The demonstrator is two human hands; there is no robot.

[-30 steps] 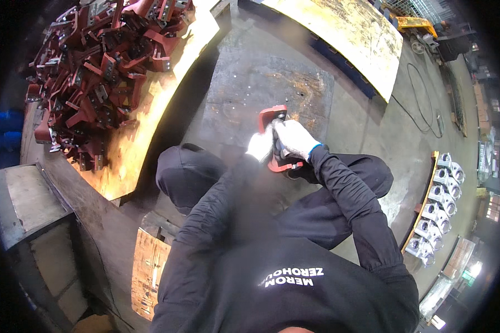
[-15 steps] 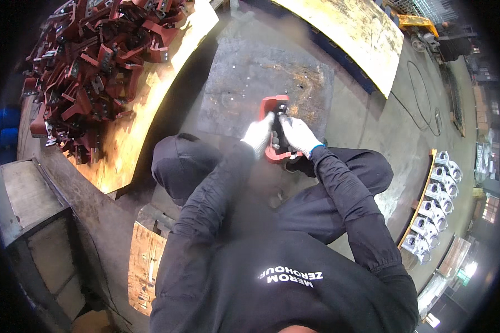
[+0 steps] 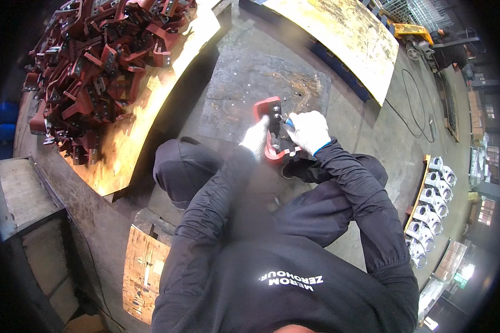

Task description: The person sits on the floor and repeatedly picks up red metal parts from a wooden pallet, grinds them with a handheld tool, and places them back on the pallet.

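A red C-shaped metal bracket with a dark inner face and shiny bolts stands between my knees, above a dark metal sheet. White-gloved, my left hand grips its left side, the thumb lying along the inner face. At the bracket's right, my right hand, also gloved, is closed with its fingers curled in. A small bluish-dark bit shows at those fingertips, too small to name. The bracket's lower end lies close to my right wrist.
On the left, a wooden board bears a big heap of red brackets. The worn metal sheet lies on the floor ahead. A plywood-topped platform stands beyond, and silvery cast parts sit in rows at the right.
My right hand has drawn back to the right from the bracket's inner face and its fingers have curled, leaving the bolts more visible. My left hand keeps its hold; the bracket has tilted slightly left.
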